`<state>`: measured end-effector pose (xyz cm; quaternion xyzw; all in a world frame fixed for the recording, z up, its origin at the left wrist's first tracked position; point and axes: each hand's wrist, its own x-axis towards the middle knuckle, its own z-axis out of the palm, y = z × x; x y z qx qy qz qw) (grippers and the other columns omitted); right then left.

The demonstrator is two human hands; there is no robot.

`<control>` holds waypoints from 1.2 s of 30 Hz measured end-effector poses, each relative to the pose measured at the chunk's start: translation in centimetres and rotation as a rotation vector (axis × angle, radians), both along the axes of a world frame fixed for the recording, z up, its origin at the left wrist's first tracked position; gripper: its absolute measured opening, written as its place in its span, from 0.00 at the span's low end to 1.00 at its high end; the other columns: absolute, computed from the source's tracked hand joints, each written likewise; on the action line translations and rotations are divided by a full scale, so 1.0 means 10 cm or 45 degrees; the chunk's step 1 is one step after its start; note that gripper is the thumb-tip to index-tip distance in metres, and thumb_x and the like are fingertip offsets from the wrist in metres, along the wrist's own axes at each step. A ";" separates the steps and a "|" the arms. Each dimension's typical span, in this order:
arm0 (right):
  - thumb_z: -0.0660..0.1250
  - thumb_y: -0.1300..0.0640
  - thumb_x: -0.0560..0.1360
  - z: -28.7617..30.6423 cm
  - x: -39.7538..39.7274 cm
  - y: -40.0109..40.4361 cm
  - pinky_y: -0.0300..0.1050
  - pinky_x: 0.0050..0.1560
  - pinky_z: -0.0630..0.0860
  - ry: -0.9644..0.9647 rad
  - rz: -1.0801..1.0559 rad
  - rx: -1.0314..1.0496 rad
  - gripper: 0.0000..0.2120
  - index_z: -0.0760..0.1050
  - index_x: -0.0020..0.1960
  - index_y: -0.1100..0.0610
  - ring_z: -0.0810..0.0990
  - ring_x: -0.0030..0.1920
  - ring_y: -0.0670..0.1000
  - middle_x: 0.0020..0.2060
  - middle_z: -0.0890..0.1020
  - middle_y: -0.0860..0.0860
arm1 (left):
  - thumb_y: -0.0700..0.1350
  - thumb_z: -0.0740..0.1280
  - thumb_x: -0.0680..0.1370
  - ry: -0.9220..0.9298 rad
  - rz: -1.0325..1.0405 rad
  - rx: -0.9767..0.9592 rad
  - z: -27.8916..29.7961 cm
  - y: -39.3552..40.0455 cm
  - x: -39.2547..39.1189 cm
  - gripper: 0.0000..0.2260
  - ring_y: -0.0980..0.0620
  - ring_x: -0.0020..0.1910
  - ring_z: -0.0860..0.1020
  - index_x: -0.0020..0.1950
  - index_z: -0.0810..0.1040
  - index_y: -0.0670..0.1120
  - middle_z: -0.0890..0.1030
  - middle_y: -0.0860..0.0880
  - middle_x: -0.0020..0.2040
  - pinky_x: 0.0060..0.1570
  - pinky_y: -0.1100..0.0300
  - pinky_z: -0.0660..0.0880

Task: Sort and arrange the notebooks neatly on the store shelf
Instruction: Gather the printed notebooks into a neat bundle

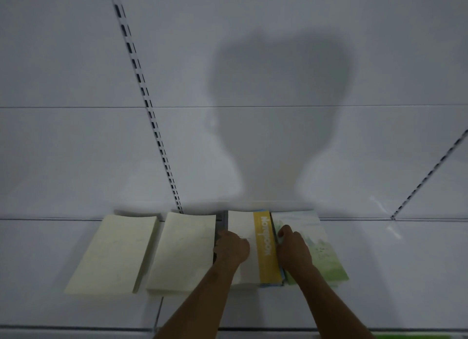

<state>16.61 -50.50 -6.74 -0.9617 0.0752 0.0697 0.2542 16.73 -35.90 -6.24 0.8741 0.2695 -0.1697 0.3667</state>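
Standing right behind this person at the shelf (76, 250). Four piles of notebooks in a row against the back panel (253, 161): two cream piles on the left (111, 252) (182, 250), then the white/yellow "NOTEBOOK" pile (255, 247), then a green watercolour one (319, 247) just beside it.

Left hand (231, 247) sits on the left edge of the yellow-band pile, fingers curled at that edge. Right hand (293, 247) is in the seam btwn the yellow-band and green piles, fingers bent down into the gap. Can't tell if either hand really has a grip, it's dim + blurry.

Imo the risk: squeezing from both sides could buckle the top covers, or fan out the blue-edged books showing underneath. Also a hard shove left would knock the 2nd cream pile, they're nearly touching.
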 end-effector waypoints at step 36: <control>0.52 0.63 0.78 0.00 -0.01 0.04 0.49 0.51 0.74 0.049 0.055 0.002 0.12 0.64 0.61 0.58 0.74 0.54 0.58 0.55 0.70 0.57 | 0.42 0.74 0.72 0.004 0.197 -0.822 0.06 0.26 0.21 0.25 0.43 0.61 0.76 0.66 0.72 0.36 0.76 0.40 0.64 0.63 0.50 0.73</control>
